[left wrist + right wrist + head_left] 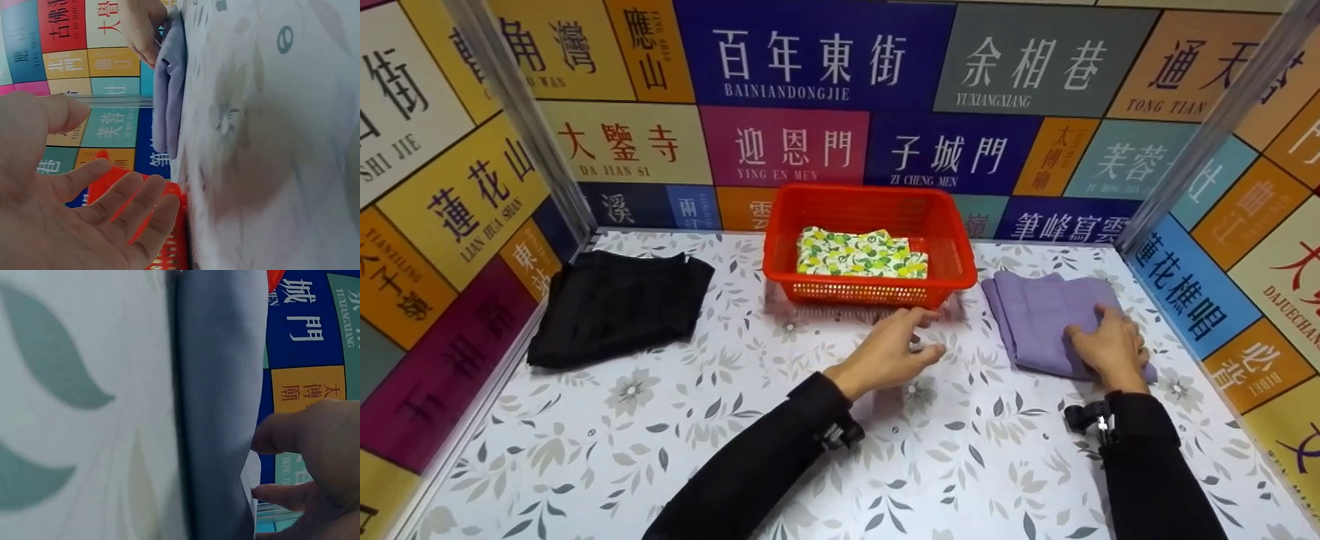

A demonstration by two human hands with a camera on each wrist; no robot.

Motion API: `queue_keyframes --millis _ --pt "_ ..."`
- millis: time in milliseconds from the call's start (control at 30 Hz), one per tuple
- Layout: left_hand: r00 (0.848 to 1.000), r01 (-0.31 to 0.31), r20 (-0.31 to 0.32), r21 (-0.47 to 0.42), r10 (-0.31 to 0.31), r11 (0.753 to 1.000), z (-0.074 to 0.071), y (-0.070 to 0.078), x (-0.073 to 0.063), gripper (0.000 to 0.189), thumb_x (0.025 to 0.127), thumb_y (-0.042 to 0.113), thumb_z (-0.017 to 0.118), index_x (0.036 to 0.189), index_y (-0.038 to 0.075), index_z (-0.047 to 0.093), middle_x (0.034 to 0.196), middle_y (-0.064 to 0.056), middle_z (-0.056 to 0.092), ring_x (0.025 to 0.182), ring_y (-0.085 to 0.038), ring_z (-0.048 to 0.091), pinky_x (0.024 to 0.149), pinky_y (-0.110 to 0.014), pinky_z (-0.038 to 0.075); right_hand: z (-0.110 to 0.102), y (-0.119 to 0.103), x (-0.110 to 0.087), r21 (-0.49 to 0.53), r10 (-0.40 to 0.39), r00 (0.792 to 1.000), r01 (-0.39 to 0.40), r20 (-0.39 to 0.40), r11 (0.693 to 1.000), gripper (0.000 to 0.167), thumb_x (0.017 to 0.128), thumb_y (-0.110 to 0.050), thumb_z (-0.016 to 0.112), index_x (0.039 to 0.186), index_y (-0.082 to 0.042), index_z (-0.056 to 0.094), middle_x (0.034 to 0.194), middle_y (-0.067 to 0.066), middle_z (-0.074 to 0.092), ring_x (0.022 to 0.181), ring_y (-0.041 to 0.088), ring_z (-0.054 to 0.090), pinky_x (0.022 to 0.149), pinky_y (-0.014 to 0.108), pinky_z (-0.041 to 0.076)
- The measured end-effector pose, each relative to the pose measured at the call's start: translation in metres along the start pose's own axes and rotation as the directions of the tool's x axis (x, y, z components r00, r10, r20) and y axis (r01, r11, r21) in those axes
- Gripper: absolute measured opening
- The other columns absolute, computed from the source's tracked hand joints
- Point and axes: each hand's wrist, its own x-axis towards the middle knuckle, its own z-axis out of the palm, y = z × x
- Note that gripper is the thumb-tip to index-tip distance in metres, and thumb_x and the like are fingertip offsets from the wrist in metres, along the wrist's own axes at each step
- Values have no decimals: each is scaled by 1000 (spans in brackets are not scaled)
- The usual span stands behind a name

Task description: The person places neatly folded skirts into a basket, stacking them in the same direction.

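Note:
A folded purple garment (1046, 319) lies on the right side of the table. My right hand (1110, 345) rests on its near right part, thumb and forefinger spread over the top. In the right wrist view the thumb (281, 433) touches the upper face of the thick fold (219, 405). My left hand (889, 352) hovers in front of the red basket (870, 292), holding nothing, its fingers (121, 197) loosely extended. Inside the basket is a folded cloth (862, 253) with a yellow and green lemon print.
A folded black garment (619, 307) lies at the left of the table. White floral cloth (720, 450) covers the tabletop. Colourful signboard walls (780, 142) close off the back and both sides, with clear posts (1192, 127) at the corners.

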Motion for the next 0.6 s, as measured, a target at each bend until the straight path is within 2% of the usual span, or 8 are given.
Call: queue_keyframes --millis 133,367,467,600 --pt "1000 22 14 -25 -22 999 9 2 8 58 112 35 76 166 18 61 163 -12 67 139 -32 75 115 -41 64 -1 3 -1 -34 5 999 -4 40 999 93 112 -41 67 182 1 23 181 49 21 161 75 26 125 88 26" --pt "997 70 42 -43 -68 997 20 6 21 62 112 37 77 168 19 58 160 -15 66 145 -32 70 118 -46 63 -4 1 -9 -53 -27 996 32 89 998 91 110 -37 71 181 -1 28 182 44 25 158 76 30 121 91 26" --pt "996 76 46 -37 -74 996 23 5 24 64 112 37 77 169 16 58 161 -16 66 148 -32 69 122 -47 60 -5 -3 -13 -56 -44 992 50 115 997 91 109 -34 73 181 -1 28 184 43 25 160 75 30 123 94 23" --pt "995 90 41 -36 -89 995 28 3 26 65 112 37 76 169 14 57 164 -15 66 151 -30 66 128 -48 56 -6 -8 -20 -53 -73 986 81 148 995 93 109 -35 77 180 1 29 181 45 26 162 76 29 123 101 12"
